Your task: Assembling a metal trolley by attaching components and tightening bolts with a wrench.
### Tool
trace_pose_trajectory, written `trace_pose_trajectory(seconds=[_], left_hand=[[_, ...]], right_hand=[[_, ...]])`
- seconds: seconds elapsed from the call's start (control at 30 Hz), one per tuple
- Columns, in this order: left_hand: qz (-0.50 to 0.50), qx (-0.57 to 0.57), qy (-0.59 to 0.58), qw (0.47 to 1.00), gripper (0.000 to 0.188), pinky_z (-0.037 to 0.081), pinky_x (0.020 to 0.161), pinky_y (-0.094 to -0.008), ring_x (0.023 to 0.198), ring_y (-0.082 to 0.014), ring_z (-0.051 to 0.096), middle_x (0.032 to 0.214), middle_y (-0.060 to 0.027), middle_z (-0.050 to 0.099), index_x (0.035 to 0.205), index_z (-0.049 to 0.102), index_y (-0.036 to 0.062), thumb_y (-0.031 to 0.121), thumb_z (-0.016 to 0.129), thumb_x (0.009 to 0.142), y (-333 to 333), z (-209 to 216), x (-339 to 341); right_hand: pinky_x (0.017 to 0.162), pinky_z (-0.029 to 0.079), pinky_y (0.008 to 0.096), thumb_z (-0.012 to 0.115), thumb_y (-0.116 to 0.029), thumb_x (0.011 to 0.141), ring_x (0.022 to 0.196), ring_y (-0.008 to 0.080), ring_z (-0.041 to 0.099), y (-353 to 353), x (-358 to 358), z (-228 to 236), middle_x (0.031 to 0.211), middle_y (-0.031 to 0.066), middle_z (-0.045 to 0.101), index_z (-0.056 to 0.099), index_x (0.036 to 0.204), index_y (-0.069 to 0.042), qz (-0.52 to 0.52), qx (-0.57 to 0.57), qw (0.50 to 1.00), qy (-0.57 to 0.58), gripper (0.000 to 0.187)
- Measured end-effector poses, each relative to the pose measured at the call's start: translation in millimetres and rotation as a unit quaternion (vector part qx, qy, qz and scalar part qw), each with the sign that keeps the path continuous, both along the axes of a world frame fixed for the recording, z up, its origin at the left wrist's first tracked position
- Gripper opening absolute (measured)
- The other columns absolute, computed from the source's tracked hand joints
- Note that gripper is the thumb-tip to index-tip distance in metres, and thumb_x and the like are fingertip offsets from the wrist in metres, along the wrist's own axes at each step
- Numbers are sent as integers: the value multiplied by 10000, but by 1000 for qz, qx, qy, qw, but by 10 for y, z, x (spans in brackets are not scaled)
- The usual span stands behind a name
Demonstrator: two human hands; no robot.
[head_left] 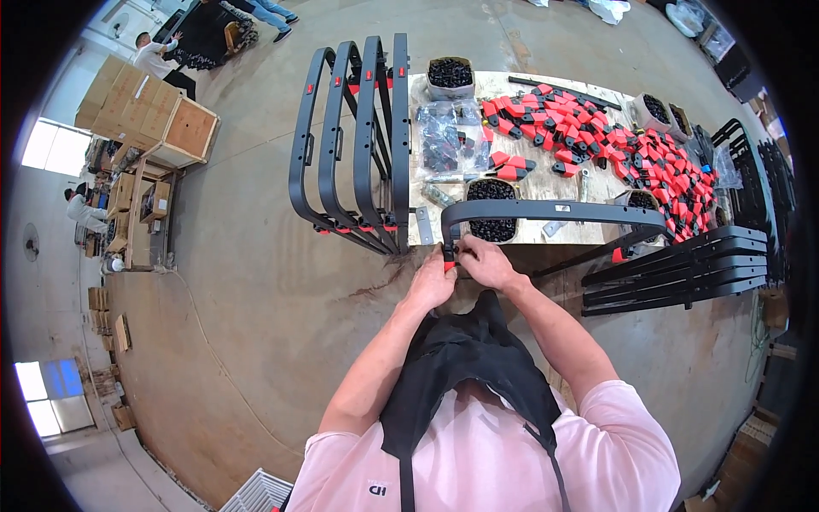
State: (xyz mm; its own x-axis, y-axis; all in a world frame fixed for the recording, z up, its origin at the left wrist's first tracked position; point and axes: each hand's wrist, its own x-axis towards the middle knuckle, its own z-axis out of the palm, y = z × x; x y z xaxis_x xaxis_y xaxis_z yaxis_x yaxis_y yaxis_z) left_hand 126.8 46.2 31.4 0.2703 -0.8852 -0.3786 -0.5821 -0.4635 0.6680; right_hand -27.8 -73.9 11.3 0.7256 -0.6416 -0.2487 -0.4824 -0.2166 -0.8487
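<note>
A black, curved metal frame (520,210) lies across the near edge of the table, its bent left end just in front of me. My left hand (433,282) is closed round that end, where a small red and black plastic piece (450,264) shows beside the fingers. Close by on the right, my right hand (489,263) has its fingers bent in a pinch at the same end. Whatever its fingertips hold is hidden. Right behind the frame stands a box of small black parts (493,224).
Red and black plastic pieces (589,128) are heaped on the wooden tabletop (554,183). Another box of black parts (450,78) stands at the far left corner. Upright black frames (373,128) stand left of the table; more frames (682,264) are stacked at right. People work far left.
</note>
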Motion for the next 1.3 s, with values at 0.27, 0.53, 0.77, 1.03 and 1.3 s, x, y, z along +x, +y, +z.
trace_pose_trajectory(seconds=[0.27,0.53,0.77,1.03,1.3], left_hand=[[3,18,13,1000,726,457,1149,-513,1365,-474,544,1456,-339,547,1581,349,-50,216,632,968,-19,115,-25],[14,-32,9,999,593,473,1109,-505,1304,-454,591,1360,-304,619,1492,467,15,199,645,957,7,0,-44],[21,-24,4,999,559,521,1009,-477,1174,-421,668,1246,-257,686,1474,496,27,143,662,953,28,-5,-13],[25,-19,14,999,516,516,1021,-488,1192,-422,663,1248,-264,681,1443,524,19,156,678,969,19,9,-72],[26,-24,-35,999,684,476,1117,-469,1291,-437,615,1374,-315,622,1557,419,-44,241,672,990,62,-37,-93]], right_hand=[[950,543,487,638,-308,868,1064,410,695,4,-14,101,1091,233,727,700,1116,-12,16,-19,1000,-11,391],[926,530,487,594,-362,1003,1055,420,684,-31,30,82,1067,240,710,692,1079,-3,-6,47,999,-3,380],[897,517,471,608,-366,998,1009,394,678,7,104,-1,1045,243,695,681,1069,13,-29,91,995,-34,393],[688,520,360,565,-497,1075,771,147,619,124,-59,-144,836,63,663,700,950,6,-134,266,951,-84,536],[884,533,569,507,-538,1056,990,471,702,-339,-1649,-746,919,278,732,713,871,-24,-466,-116,863,159,584]])
